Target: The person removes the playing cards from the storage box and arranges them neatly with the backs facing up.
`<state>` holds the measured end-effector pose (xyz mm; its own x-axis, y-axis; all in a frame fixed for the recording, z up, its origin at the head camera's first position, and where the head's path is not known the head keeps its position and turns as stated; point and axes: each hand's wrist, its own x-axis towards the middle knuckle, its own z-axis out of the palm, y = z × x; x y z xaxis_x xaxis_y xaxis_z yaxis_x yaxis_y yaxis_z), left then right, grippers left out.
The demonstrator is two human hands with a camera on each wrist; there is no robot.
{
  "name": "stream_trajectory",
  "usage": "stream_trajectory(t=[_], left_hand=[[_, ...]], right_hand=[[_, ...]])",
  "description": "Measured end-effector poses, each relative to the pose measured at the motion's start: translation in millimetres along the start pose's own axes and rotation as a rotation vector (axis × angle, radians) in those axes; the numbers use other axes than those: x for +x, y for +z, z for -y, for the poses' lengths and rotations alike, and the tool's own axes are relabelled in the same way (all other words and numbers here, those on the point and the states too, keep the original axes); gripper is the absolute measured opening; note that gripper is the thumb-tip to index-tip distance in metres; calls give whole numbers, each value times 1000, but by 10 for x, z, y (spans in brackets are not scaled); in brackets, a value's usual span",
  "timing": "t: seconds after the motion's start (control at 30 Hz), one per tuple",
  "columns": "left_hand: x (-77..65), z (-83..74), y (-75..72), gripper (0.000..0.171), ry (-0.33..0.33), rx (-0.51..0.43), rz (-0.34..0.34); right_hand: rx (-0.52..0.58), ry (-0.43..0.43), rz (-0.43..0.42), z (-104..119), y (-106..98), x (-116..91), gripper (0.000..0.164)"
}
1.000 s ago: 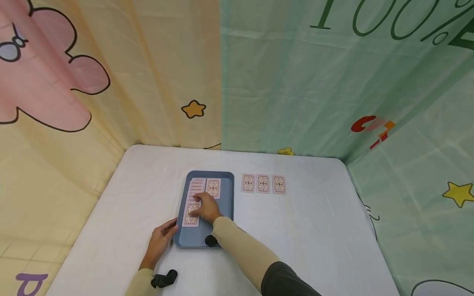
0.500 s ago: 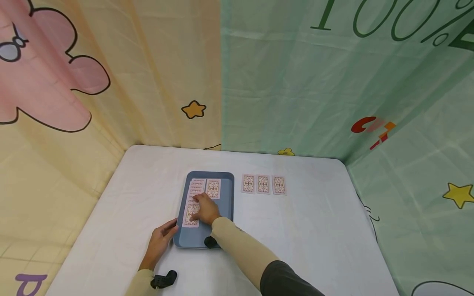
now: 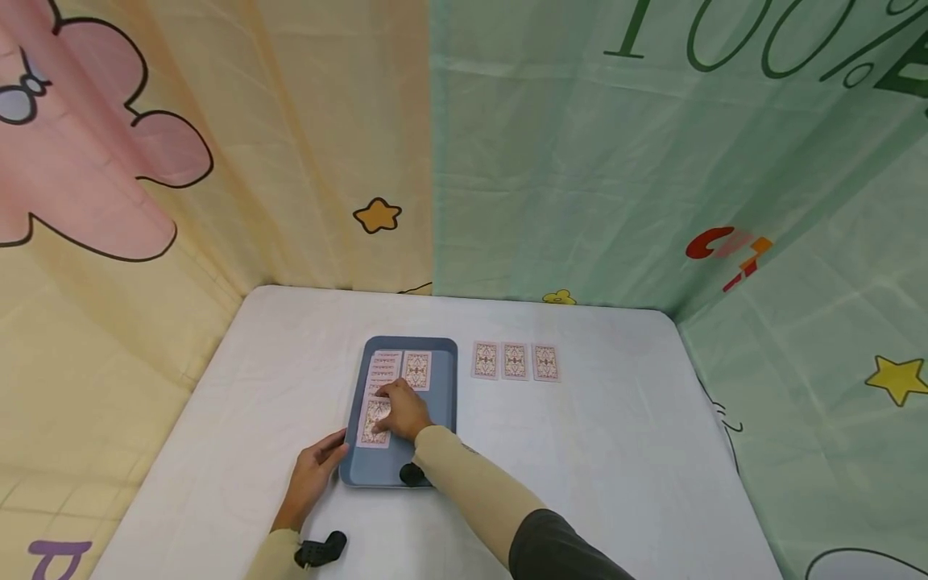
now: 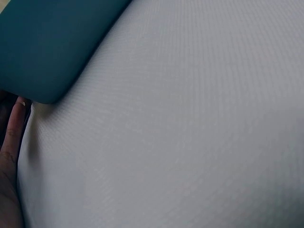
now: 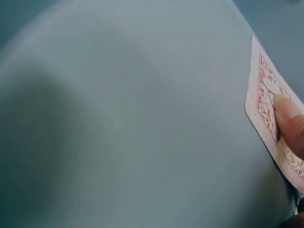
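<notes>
A blue tray (image 3: 428, 475) lies on the white table. Along its left side runs a column of overlapping face-down playing cards (image 3: 384, 362), the lowest card (image 3: 373, 439) fully exposed at its near end. My right hand (image 3: 408, 412) reaches over this column, thumb and forefinger spread apart and touching the cards. In the right wrist view the thumb (image 5: 289, 121) presses on the patterned red back of a playing card (image 5: 260, 97). My left hand (image 3: 315, 471) rests against the tray's left edge with extended fingers; one finger (image 4: 14, 126) meets the tray's corner (image 4: 47, 90).
A single playing card (image 3: 417, 370) lies face down at the tray's upper right. To the right of the tray, 3 more face-down cards (image 3: 515, 361) form a row on the table (image 3: 616, 451). Printed curtains (image 3: 544, 161) hang behind the table.
Hardly anything differs. Both hands keep their places at the tray and on the cards; the head view shifts very slightly.
</notes>
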<state>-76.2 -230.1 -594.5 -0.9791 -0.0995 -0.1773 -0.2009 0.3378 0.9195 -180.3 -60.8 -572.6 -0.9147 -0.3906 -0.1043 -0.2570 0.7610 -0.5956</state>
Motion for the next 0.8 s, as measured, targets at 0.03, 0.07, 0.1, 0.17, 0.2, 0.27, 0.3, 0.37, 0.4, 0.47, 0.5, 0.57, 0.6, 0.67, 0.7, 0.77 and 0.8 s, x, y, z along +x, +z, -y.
stream_trajectory(t=[0.03, 0.07, 0.1, 0.17, 0.2, 0.27, 0.3, 0.37, 0.4, 0.47, 0.5, 0.57, 0.6, 0.67, 0.7, 0.77, 0.8], left_hand=[[0, 1, 2, 45, 1, -3, 1], [-1, 3, 2, 45, 4, -5, 3], [-2, 6, 2, 45, 7, -5, 5], [-1, 7, 2, 45, 7, -8, 6], [-1, 6, 1, 46, 6, -6, 6], [2, 2, -2, 47, -2, -5, 9], [3, 0, -4, 47, -6, -4, 9], [4, -4, -6, 48, -12, 1, 10], [5, -6, -7, 48, -14, 3, 13], [7, -7, -9, 48, -13, 5, 15], [7, -8, -10, 48, -13, 5, 16], [8, -6, -11, 47, -15, 7, 18], [9, -4, -11, 47, -17, 7, 20], [10, 1, -10, 47, -26, 13, 21], [10, 4, -9, 47, -30, 12, 21], [11, 7, -8, 47, -38, 15, 24], [12, 7, -8, 47, -41, 16, 24]], right_hand=[[4, -3, -4, -4, -3, -1, 56], [8, -6, -6, -8, -4, -3, 54], [13, -8, -7, -11, -7, -4, 52], [28, -25, -11, -20, -11, -4, 47], [34, -39, -13, -22, -16, -4, 45], [44, -74, -20, -28, -25, -5, 41], [46, -96, -25, -32, -31, -4, 39], [47, -136, -32, -37, -46, -5, 35], [48, -152, -35, -38, -54, -7, 33], [75, -183, -37, -42, -66, -7, 29], [97, -195, -34, -42, -72, -7, 28], [165, -206, -14, -42, -84, -11, 23], [208, -210, -4, -42, -88, -11, 21], [281, -213, 14, -48, -88, -15, 18], [312, -216, 19, -55, -86, -15, 16], [366, -216, 20, -62, -90, -21, 15], [381, -217, 16, -67, -92, -23, 15]])
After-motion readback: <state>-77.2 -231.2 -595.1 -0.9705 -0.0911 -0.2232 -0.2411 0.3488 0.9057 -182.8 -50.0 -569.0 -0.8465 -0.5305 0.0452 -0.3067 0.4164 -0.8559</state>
